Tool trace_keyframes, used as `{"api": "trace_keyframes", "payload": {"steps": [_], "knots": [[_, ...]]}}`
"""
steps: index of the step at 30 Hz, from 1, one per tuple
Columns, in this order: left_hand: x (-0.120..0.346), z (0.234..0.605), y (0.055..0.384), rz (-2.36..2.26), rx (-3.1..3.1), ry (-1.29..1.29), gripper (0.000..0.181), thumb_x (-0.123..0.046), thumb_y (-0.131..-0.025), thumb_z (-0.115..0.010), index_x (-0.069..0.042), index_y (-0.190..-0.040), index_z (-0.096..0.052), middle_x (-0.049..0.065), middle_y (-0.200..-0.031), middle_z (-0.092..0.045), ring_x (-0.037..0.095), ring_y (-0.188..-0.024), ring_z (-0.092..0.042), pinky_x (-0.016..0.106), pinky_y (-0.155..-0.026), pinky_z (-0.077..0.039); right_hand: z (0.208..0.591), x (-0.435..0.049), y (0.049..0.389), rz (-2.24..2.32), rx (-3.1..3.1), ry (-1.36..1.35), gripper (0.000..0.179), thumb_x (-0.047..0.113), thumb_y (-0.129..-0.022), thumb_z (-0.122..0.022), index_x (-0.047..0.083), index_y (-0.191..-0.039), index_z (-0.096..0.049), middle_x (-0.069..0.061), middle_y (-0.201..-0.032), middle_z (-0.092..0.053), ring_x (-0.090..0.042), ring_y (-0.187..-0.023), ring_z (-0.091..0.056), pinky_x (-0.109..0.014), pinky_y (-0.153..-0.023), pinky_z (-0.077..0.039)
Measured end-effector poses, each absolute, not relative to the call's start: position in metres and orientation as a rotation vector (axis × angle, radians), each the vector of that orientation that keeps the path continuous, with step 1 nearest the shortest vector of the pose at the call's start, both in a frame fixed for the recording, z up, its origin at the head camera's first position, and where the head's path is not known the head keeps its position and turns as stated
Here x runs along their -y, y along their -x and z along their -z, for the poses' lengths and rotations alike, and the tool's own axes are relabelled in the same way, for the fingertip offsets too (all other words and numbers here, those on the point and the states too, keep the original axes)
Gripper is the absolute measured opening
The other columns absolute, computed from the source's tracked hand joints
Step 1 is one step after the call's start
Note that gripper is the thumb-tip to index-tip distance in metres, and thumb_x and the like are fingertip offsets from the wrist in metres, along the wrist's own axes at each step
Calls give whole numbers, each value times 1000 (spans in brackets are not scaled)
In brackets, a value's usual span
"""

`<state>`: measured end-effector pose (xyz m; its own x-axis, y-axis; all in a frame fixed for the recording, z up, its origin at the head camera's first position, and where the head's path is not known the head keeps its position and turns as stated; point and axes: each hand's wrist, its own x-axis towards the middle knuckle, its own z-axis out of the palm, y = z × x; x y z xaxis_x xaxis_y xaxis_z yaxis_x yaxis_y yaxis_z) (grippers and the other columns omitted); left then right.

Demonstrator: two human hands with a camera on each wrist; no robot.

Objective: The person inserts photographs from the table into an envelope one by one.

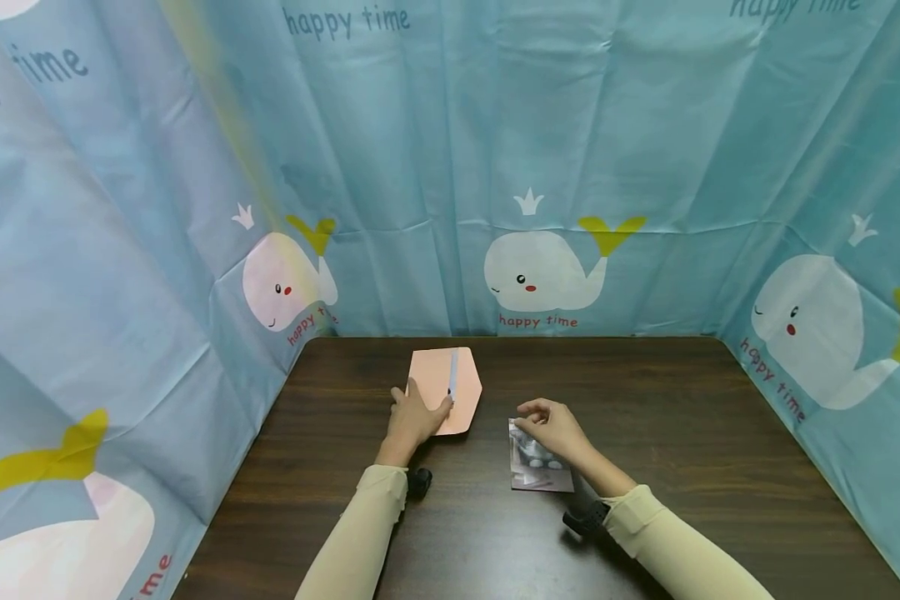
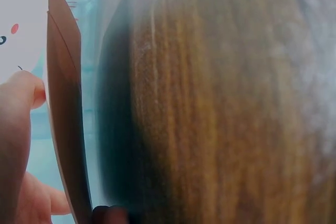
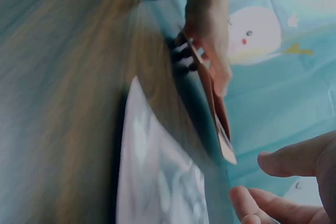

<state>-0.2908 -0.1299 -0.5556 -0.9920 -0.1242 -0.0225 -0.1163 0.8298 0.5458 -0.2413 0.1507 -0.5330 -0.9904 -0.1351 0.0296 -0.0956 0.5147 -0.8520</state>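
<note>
My left hand (image 1: 412, 421) grips a pink envelope (image 1: 467, 390) by its near left part, thumb on top. The envelope has a pointed flap on its right and a narrow bluish-grey strip across it. In the left wrist view the envelope (image 2: 65, 93) appears edge-on, clear of the wood. My right hand (image 1: 558, 431) hovers at the top edge of a greyish printed photo card (image 1: 538, 477) that lies on the table. The right wrist view shows this thumb (image 3: 286, 160) and the fingers apart with nothing between them, beside the card (image 3: 157, 177).
The dark wooden table (image 1: 645, 400) spreads out around both hands. Blue curtains (image 1: 435, 167) printed with whales hang behind it and along both sides. A dark wrist camera (image 1: 587, 518) sits on the right wrist, another (image 1: 418, 483) on the left.
</note>
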Motion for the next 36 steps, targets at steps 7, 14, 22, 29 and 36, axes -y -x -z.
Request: {"api": "trace_keyframes", "payload": {"steps": [7,14,22,29,36], "knots": [[127,556,289,877,2990,-185,106,-66,-87,-60,0,-159,-19,34,-137,-29,52,-110,-53,58,-88,-49,539,-180,218,1420,-2805,128,28,24,-87,-78,7,-108,-71,1,-80,-67,-14,-70,-58,-31,-61,-44],[129,557,287,902,2999,-182,107,-66,-87,-60,0,-159,-18,33,-139,-29,51,-114,-51,57,-91,-49,544,-199,198,1169,-2900,26,44,40,-83,-81,7,-108,-66,3,-79,-58,-13,-66,-50,-32,-63,-40],[129,557,288,897,2993,-168,106,-66,-87,-60,1,-159,-18,35,-139,-28,53,-113,-51,59,-89,-48,545,-206,190,1009,-2984,27,43,43,-78,-84,10,-99,-67,0,-83,-59,-13,-71,-52,-34,-66,-42],[129,557,289,878,2993,-173,107,-67,-87,-60,0,-159,-18,34,-139,-29,52,-114,-51,58,-89,-49,547,-202,190,856,-3021,9,50,53,-74,-84,14,-100,-66,2,-87,-56,-13,-75,-52,-36,-62,-42],[129,558,289,874,2992,-165,107,-67,-87,-60,0,-159,-18,35,-140,-28,52,-113,-51,59,-88,-49,548,-193,191,818,-3055,36,59,53,-68,-88,12,-105,-66,1,-91,-58,-15,-82,-56,-39,-64,-45]]}}
